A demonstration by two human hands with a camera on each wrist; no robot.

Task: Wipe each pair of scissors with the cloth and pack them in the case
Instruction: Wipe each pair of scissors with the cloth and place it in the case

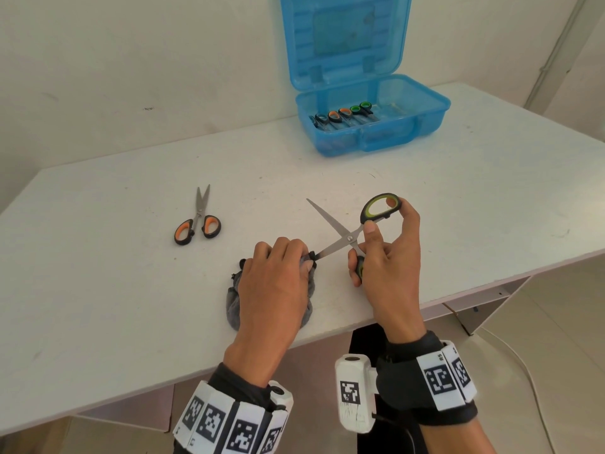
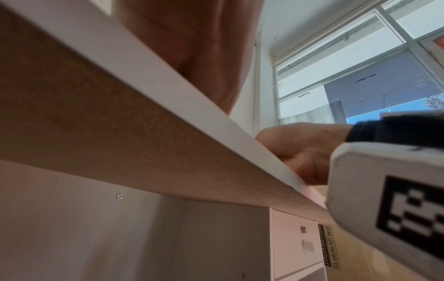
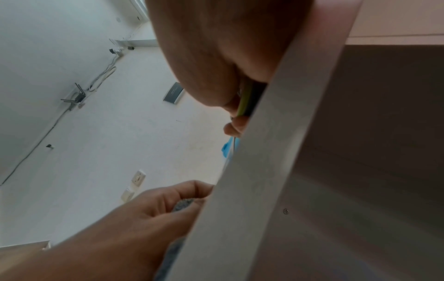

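On a white surface, the right hand grips open green-handled steel scissors, fingers curled through both loops. The left hand pinches a grey cloth around one blade tip. Orange-handled scissors lie at ten o'clock. An open blue plastic case at one o'clock holds three pairs.

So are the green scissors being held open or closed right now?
Open. The green scissors have their blades spread in an X; the right hand holds the handles apart while the left hand pinches one blade in the cloth.
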